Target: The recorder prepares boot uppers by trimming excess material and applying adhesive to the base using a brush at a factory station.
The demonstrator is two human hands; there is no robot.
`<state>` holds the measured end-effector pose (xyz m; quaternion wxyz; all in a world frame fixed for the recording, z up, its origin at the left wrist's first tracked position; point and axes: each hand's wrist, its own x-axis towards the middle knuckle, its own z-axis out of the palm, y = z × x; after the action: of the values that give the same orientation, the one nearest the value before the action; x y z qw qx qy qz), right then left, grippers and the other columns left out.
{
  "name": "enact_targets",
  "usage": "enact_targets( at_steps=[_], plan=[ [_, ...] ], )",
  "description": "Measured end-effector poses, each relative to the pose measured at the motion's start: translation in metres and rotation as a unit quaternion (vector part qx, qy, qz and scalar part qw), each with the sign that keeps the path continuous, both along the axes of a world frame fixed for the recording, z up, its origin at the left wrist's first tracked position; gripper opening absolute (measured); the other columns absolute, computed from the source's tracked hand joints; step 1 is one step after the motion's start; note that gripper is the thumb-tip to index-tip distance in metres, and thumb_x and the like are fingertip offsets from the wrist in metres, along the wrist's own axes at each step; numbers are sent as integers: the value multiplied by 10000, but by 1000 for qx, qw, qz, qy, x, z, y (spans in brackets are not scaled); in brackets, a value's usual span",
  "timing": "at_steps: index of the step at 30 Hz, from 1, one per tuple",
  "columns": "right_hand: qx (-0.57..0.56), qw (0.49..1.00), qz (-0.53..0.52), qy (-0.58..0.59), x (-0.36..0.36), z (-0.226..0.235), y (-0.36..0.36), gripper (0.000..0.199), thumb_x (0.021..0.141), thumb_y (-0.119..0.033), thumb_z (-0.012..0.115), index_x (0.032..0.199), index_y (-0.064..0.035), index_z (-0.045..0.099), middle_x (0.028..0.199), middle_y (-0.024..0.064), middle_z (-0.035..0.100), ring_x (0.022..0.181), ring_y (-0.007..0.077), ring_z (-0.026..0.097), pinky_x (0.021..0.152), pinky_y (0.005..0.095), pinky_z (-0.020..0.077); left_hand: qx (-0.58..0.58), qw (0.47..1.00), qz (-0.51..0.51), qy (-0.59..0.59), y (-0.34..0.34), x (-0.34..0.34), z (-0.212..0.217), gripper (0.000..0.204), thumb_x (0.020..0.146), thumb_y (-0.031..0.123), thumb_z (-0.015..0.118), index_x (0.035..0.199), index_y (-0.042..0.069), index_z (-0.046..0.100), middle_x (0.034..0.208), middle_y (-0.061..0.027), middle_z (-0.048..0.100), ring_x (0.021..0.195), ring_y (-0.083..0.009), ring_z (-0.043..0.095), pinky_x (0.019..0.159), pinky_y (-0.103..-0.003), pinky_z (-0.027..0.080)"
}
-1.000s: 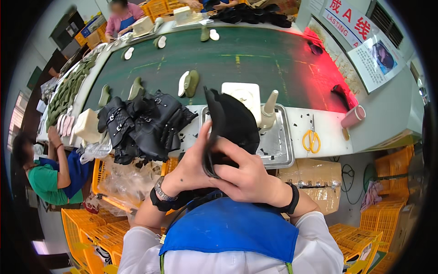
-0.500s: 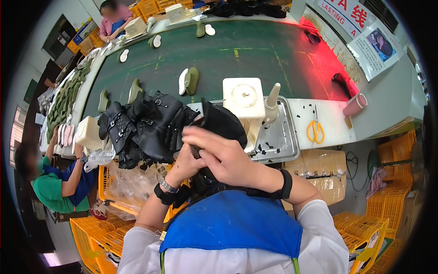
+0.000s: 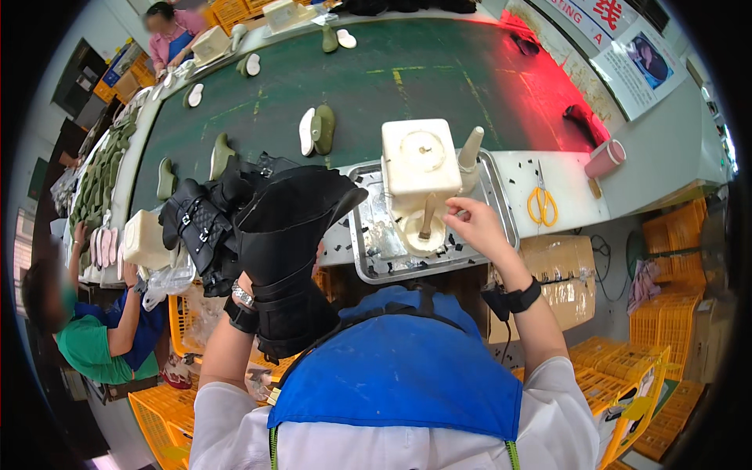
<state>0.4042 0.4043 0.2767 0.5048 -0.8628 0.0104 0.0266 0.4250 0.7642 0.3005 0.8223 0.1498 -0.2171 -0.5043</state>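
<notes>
My left hand (image 3: pixel 246 282) holds a black boot upper (image 3: pixel 286 227) in front of my left side. The boot hides most of that hand; its wide opening faces up and away from me. Beside the white glue pot (image 3: pixel 423 233), my right hand (image 3: pixel 478 225) is loosely curled with its fingers apart and nothing in them. A brush (image 3: pixel 428 216) stands in the pot, its handle just left of my right fingertips. The pot sits on a metal tray (image 3: pixel 368 262) strewn with black scraps. Other black buckled boots (image 3: pixel 200 219) lie piled left of the held one.
A white box-shaped container (image 3: pixel 423 153) and a pale cone-topped bottle (image 3: pixel 468 160) stand on the tray. Yellow-handled scissors (image 3: pixel 541 205) lie to the right. Green shoe parts (image 3: pixel 323 129) rest on the green belt (image 3: pixel 274 94). A co-worker (image 3: pixel 102 329) stands at left.
My hands were together at the boot and have come apart. The boot has swung left and toward me with my left hand; my right hand has moved right, beside the glue pot.
</notes>
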Motion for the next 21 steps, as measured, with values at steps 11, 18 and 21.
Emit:
enact_targets(
  at_steps=[11,18,21],
  plan=[
    [-122,992,-18,6,20,-35,28,312,696,-302,677,791,-11,621,613,106,549,601,270,556,540,342,420,47,999,-18,5,76,25,-30,628,735,182,676,1263,19,377,1209,-93,470,1064,-188,472,896,-326,406],
    [-16,992,-97,-82,-1,-43,22,202,786,-191,602,770,3,553,634,142,583,599,280,591,555,335,453,88,996,0,-29,46,-4,-37,641,731,199,682,1263,17,375,1202,-91,473,1060,-184,472,897,-323,403],
    [7,991,-117,-66,-10,-60,12,159,796,-155,584,778,0,558,623,156,586,595,284,607,542,332,461,108,993,9,-48,52,-14,-34,646,729,206,684,1263,15,374,1200,-89,475,1058,-182,472,897,-321,402]
  ],
)
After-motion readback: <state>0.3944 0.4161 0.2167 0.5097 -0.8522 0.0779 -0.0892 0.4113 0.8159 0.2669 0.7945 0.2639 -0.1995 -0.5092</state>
